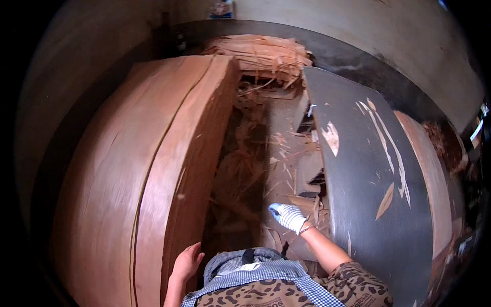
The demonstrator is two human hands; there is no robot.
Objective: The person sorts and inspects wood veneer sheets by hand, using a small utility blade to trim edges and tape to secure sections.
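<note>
My bare left hand [188, 261] is low in the view, beside the near end of a tall stack of reddish wood veneer sheets [192, 169]. Its fingers are loosely bent, with nothing visible in them; I cannot tell whether it touches the stack's side. My right hand [288, 217] wears a white-and-blue striped work glove and is held out over the littered floor, left of the dark table. Its fingers are curled closed, and what they hold, if anything, is hidden. A thin yellowish strip or cord [162, 140] runs lengthwise along the stack's top.
On the right stands a long dark-topped table [373, 163] with torn veneer slivers [386, 201] lying on it. Veneer scraps [245, 171] litter the floor between stack and table. A rough veneer pile [261, 51] lies at the far end, against the wall [327, 20]. More veneer [427, 174] lies beyond the table.
</note>
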